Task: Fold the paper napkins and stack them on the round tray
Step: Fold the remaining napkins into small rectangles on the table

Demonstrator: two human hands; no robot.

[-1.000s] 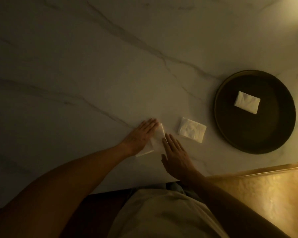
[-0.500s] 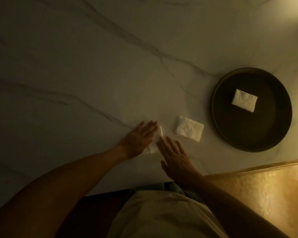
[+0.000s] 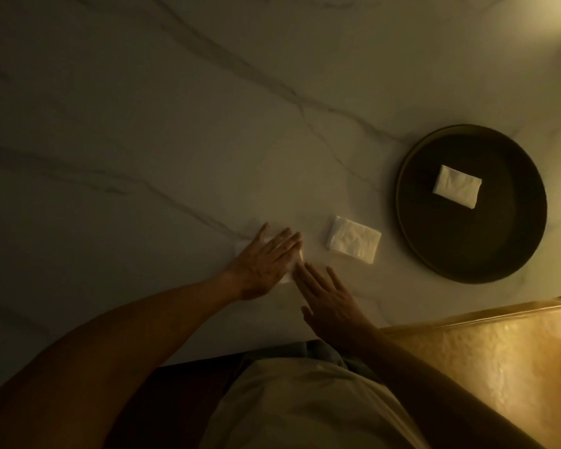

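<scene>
We have our left hand flat, fingers straight, pressing down on the paper napkin we are folding, which is almost wholly hidden beneath the palm on the marble counter. Our right hand lies released at about 4 o'clock of the left one, its fingertips at the napkin's near edge, grasping nothing. A second folded napkin sits just at 3 o'clock of our hands, and a third rests on the round tray farther toward 2 o'clock. The risk, as we judge it, is the thin paper sliding or springing open when we lift the palm, leaving a crooked crease; dim light also hides misaligned edges.
</scene>
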